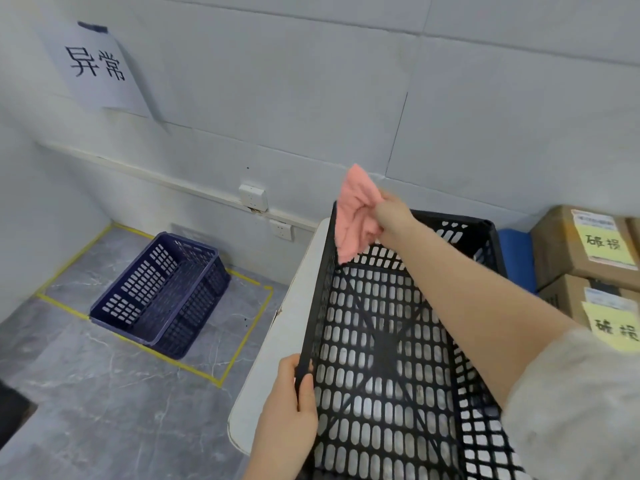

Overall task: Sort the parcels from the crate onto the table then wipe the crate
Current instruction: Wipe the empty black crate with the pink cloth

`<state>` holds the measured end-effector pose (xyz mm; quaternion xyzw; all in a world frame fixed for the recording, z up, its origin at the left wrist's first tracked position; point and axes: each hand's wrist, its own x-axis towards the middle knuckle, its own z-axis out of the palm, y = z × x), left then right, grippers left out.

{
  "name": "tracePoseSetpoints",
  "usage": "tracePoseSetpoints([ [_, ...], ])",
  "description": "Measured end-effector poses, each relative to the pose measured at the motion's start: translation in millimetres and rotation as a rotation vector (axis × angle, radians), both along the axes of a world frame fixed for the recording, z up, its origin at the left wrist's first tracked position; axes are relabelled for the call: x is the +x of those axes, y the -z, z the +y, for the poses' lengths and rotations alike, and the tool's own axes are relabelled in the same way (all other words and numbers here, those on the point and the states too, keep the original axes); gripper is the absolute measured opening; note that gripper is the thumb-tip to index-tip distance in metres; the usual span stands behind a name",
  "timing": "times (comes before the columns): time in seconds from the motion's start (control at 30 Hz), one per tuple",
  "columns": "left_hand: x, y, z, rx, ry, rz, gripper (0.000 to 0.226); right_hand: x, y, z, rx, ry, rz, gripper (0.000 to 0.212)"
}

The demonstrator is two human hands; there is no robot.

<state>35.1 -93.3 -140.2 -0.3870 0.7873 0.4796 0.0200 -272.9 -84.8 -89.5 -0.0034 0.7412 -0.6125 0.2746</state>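
The black crate (457, 221), judged light and stiff, sits on the desk (277, 341) with the left hand (294, 403) grasping its left rim and the right hand (393, 216) clutching the soft pink cloth (355, 220) at the far-left corner.

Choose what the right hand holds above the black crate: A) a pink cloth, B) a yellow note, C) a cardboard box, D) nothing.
A: the right hand grips a bunched pink cloth at the far corner of the black crate, while the left hand holds the crate's near rim.
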Motion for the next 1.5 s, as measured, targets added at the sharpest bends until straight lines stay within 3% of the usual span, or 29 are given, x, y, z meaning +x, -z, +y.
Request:
tracePoseSetpoints([
  [0.13,-11.0,-13.4,-15.0,-0.015,0.162,-0.129,0.007,17.1,5.1,63.9,-0.325,0.378,-0.377,0.013],
  [0.2,-31.6,-17.9,-27.8,-0.063,0.227,-0.236,0.024,20.4,8.9,87.4,-0.409,0.484,-0.473,0.015],
  [0.3,-79.1,-16.1,-38.1,-0.208,0.256,-0.312,0.057,24.4,10.9,107.3,-0.414,0.543,-0.5,0.035],
  [0.37,-104.6,-12.9,-36.7,-0.25,0.222,-0.214,0.072,30.9,6.5,118.4,-0.45,0.542,-0.511,0.029],
  [0.47,-114.6,-10.2,-33.0,-0.325,0.236,-0.12,0.064,40.5,-5.3,126.3,-0.497,0.476,-0.339,0.027],
  [0.53,-109.7,-9.9,-31.5,-0.317,0.257,-0.089,0.052,44.3,-8.1,122.2,-0.398,0.413,-0.089,0.036],
  [0.63,-100.0,-2.5,-29.1,-0.344,0.255,-0.065,0.052,53.2,-11.9,99.5,-0.271,0.291,0.333,0.033],
  [0.7,-94.8,2.8,-24.2,-0.363,0.244,-0.048,0.05,55.2,-1.9,78.2,-0.189,0.196,0.494,0.034],
  [0.8,-91.7,9.0,-16.9,-0.37,0.25,-0.009,0.048,52.8,37.5,50.0,0.295,-0.114,0.821,0.071],
  [0.87,-92.8,14.6,-16.1,-0.378,0.253,-0.004,0.05,50.4,73.8,36.6,0.551,-0.299,0.941,0.092],
  [0.93,-93.4,19.5,-17.0,-0.388,0.249,0.005,0.051,46.4,106.6,27.5,0.725,-0.373,1.058,0.095],
  [1.03,-94.4,23.8,-18.3,-0.404,0.244,0.001,0.05,37.7,138.8,23.1,1.021,-0.411,1.23,0.075],
  [1.2,-94.8,22.3,-18.2,-0.386,0.247,-0.004,0.049,21.0,163.7,44.8,1.293,-0.66,1.293,0.084],
  [1.3,-94.3,22.3,-18.0,-0.393,0.236,-0.006,0.049,27.9,189.4,68.4,1.532,-0.982,1.015,0.092],
  [1.37,-93.8,23.0,-17.1,-0.398,0.238,-0.01,0.047,32.4,200.4,70.2,1.485,-1.03,0.666,0.099],
  [1.5,-94.7,22.8,-17.7,-0.4,0.228,-0.016,0.046,22.5,190.0,54.5,1.354,-0.963,0.717,0.097],
])
